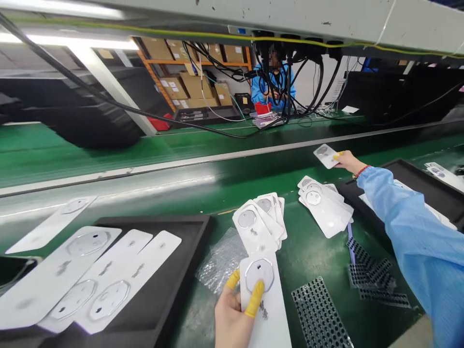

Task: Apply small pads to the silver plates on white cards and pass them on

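My left hand (pixel 235 314), with yellow finger cots, grips a white rectangular panel (pixel 270 324) at the bottom centre. Its thumb presses beside the panel's silvery octagonal patch, which has a small dark hole. Farther off, my right hand (pixel 347 162) pinches another white panel (pixel 325 155) by its edge, above the green belt. Just beyond my left hand lies a fanned pile of similar panels (pixel 257 222). A second pile (pixel 326 205) rests below my right hand, apart from it.
Black trays with white panels flank the work: one tray (pixel 177 270) left, another (pixel 409 169) right. Bubble wrap (pixel 223 256) and black perforated sheets (pixel 321 311) lie on the green surface (pixel 282 270). Cables (pixel 286 82) hang ahead; behind them sits a person in blue (pixel 259 87).
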`<state>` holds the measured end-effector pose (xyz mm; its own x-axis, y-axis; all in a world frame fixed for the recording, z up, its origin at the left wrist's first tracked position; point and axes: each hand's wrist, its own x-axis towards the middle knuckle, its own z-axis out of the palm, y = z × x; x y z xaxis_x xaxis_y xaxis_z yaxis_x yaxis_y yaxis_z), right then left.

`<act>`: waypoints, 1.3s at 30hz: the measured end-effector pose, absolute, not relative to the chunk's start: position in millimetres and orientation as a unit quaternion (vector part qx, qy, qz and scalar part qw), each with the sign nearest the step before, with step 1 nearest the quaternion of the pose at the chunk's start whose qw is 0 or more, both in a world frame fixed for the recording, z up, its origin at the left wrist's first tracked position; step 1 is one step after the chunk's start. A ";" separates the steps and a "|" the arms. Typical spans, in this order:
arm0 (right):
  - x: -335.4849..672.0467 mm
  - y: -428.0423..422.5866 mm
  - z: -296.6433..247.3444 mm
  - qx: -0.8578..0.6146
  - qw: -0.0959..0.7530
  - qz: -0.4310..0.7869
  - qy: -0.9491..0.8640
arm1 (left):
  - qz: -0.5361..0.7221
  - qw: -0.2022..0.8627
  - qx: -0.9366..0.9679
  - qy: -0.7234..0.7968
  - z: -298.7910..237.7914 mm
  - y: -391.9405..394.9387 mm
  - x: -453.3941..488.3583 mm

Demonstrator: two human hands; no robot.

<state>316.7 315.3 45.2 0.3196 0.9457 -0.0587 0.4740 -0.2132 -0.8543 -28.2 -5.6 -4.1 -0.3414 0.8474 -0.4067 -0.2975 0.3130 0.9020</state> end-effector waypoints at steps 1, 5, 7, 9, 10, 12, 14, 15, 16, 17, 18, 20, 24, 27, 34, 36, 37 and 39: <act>308.6 302.2 42.9 -0.700 0.376 0.322 -0.515 | 0.541 0.531 0.228 0.611 -5.5 -4.5 -29.1; 283.9 232.8 18.1 -0.664 0.321 0.333 -0.588 | 0.550 0.540 0.227 0.596 -6.6 0.7 -32.5; 279.0 201.6 7.1 -0.668 0.297 0.303 -0.611 | 0.564 0.525 0.239 0.590 -4.0 2.2 -33.8; 276.5 179.4 3.8 -0.678 0.280 0.253 -0.630 | 0.574 0.509 0.260 0.586 -0.6 2.2 -34.9; 274.7 170.7 5.1 -0.682 0.274 0.225 -0.640 | 0.576 0.502 0.270 0.587 0.9 1.7 -35.3; 267.4 152.7 11.1 -0.675 0.266 0.174 -0.665 | 0.577 0.489 0.283 0.590 2.8 0.3 -36.1; 253.7 126.3 15.6 -0.647 0.262 0.141 -0.703 | 0.579 0.476 0.297 0.592 2.5 -0.7 -37.1; 244.6 108.4 15.0 -0.625 0.258 0.132 -0.724 | 0.583 0.472 0.303 0.589 1.5 -0.8 -37.9; 234.8 87.9 11.5 -0.602 0.251 0.130 -0.747 | 0.586 0.465 0.315 0.584 -0.1 -0.5 -38.8; 225.2 65.7 5.1 -0.577 0.242 0.131 -0.769 | 0.589 0.456 0.332 0.579 -2.1 0.1 -40.0; 216.7 43.5 -3.8 -0.554 0.232 0.133 -0.788 | 0.588 0.448 0.352 0.575 -4.6 0.9 -41.4; 205.1 5.4 -24.8 -0.512 0.224 0.119 -0.821 | 0.573 0.436 0.390 0.574 -10.0 2.8 -44.2; 203.5 -20.7 -49.2 -0.463 0.263 0.162 -0.831 | 0.530 0.427 0.432 0.592 -18.1 5.0 -46.8; 207.5 -6.8 -37.1 -0.415 0.260 0.212 -0.846 | 0.491 0.431 0.465 0.597 -16.5 3.5 -42.8; 194.8 27.0 2.2 -0.241 0.242 0.313 -0.886 | 0.352 0.596 0.534 0.486 -6.2 -10.4 -18.8; 189.2 28.2 -1.2 -0.246 0.274 0.284 -0.885 | 0.348 0.618 0.518 0.479 -10.7 -12.2 -14.1; 186.9 26.9 -4.4 -0.255 0.295 0.263 -0.883 | 0.351 0.624 0.507 0.480 -13.6 -12.5 -12.7; 183.6 21.7 -11.1 -0.270 0.333 0.231 -0.873 | 0.358 0.634 0.487 0.482 -18.9 -12.3 -11.7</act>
<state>183.6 21.7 -11.1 -0.6319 0.6257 0.4573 0.3174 0.7473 -0.5838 -11.7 -12.3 -18.9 0.2787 0.9237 -0.2629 0.0166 0.2691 0.9630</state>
